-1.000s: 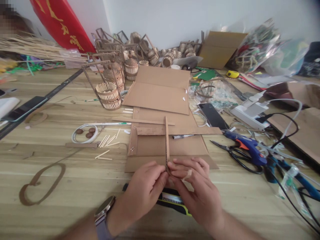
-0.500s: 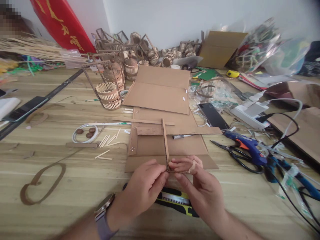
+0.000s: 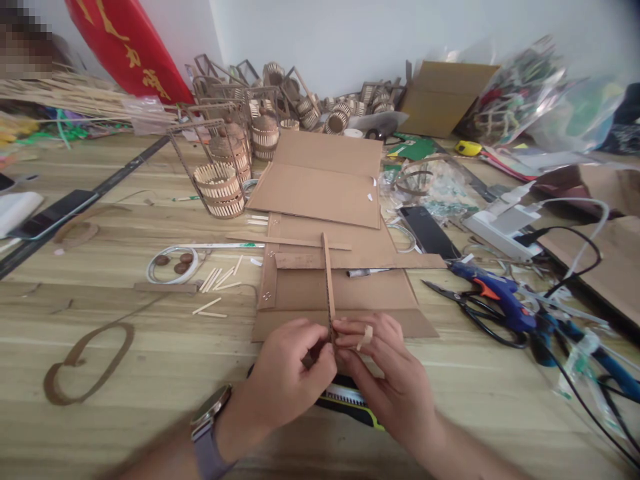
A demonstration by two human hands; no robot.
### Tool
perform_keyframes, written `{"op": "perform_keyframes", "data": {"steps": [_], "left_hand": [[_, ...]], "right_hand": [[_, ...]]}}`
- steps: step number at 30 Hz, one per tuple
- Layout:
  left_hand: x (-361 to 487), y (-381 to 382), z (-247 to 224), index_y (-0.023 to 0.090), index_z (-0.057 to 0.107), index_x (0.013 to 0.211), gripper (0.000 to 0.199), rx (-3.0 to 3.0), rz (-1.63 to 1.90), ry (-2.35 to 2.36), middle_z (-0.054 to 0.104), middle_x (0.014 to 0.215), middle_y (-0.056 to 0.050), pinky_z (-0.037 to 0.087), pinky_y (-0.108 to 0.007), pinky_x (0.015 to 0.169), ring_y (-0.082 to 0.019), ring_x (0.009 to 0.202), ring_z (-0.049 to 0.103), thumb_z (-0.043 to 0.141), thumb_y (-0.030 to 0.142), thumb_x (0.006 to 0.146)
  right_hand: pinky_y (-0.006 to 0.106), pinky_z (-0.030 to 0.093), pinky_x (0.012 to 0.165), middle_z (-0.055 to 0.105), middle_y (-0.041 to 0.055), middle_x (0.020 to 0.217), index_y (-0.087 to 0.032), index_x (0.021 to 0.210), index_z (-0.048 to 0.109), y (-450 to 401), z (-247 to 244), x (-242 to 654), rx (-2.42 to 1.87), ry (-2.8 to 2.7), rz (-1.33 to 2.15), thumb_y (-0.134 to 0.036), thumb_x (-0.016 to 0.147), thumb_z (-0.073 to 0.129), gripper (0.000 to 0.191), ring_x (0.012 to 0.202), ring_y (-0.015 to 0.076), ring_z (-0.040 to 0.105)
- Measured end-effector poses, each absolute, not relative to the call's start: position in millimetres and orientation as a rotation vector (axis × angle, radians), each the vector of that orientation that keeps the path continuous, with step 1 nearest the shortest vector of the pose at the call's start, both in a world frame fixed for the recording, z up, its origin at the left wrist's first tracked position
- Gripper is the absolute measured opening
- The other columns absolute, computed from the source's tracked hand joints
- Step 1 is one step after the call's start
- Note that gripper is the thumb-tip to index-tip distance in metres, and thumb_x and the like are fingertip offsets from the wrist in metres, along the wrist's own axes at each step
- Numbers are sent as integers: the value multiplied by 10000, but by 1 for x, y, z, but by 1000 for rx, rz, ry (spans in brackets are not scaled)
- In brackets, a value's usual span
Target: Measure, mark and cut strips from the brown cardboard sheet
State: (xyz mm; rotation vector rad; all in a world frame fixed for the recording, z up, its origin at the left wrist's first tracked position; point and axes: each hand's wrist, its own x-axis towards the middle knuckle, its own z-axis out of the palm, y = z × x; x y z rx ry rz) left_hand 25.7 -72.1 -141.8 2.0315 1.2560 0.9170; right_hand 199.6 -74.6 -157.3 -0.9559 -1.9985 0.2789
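A narrow cardboard strip point(image 3: 328, 273) points away from me, its near end pinched between my hands. My left hand point(image 3: 295, 367), with a watch on the wrist, has its fingers closed on that end. On the other side, my right hand point(image 3: 387, 370), with a bandage on one finger, presses the same end between thumb and fingers. Beyond them lie cardboard sheets point(image 3: 320, 193) with another strip point(image 3: 360, 261) across them. Partly hidden under my hands is a yellow and black utility knife point(image 3: 345, 399).
Scissors point(image 3: 480, 313) and a blue glue gun point(image 3: 495, 293) lie at the right. Small slatted buckets point(image 3: 220, 190) stand back left. Short sticks point(image 3: 217, 279), a tape ring point(image 3: 173, 265) and a curled brown strip point(image 3: 90, 363) lie on the left.
My right hand has turned slightly and its fingers sit closer along the strip. The strip's near end has shifted a little left. My left fingers have curled more.
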Motion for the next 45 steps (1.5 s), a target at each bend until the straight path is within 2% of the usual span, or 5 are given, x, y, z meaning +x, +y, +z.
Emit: {"op": "perform_keyframes", "data": {"steps": [9,19,27,35,45], "left_hand": [[28,-73,-146,182,442,551,303,2183,1030,1295,461,514,21,319,-214,500,-104,513,466,432,110,845],[28,-71,-149,172,437,525,314,2291,1159,1274,438,521,20,317,-215,496,-92,507,445,448,74,823],[27,-73,-146,180,450,542,316,2236,1052,1310,459,526,14,340,-226,522,-114,546,475,435,114,850],[28,-75,-143,184,476,595,284,2195,1027,1271,477,553,12,360,-227,543,-123,568,491,417,121,866],[29,-73,-145,187,390,556,303,2227,976,1335,426,533,22,302,-234,510,-112,538,456,441,104,843]], "right_hand": [[326,481,806,734,19,932,-233,932,605,-74,-157,197,-943,-2006,300,-77,882,602,164,888,160,676],[328,482,823,736,16,918,-231,916,616,-75,-155,197,-919,-1978,339,-89,878,609,146,907,165,685],[285,568,709,732,27,868,-249,860,649,-75,-153,197,-995,-1822,563,-144,890,605,118,834,174,704],[285,576,702,727,23,854,-246,861,664,-74,-153,200,-1018,-1858,471,-144,855,637,106,816,173,699],[325,560,692,718,33,839,-240,890,667,-75,-158,196,-1022,-1917,324,-151,861,660,94,810,188,692]]}}
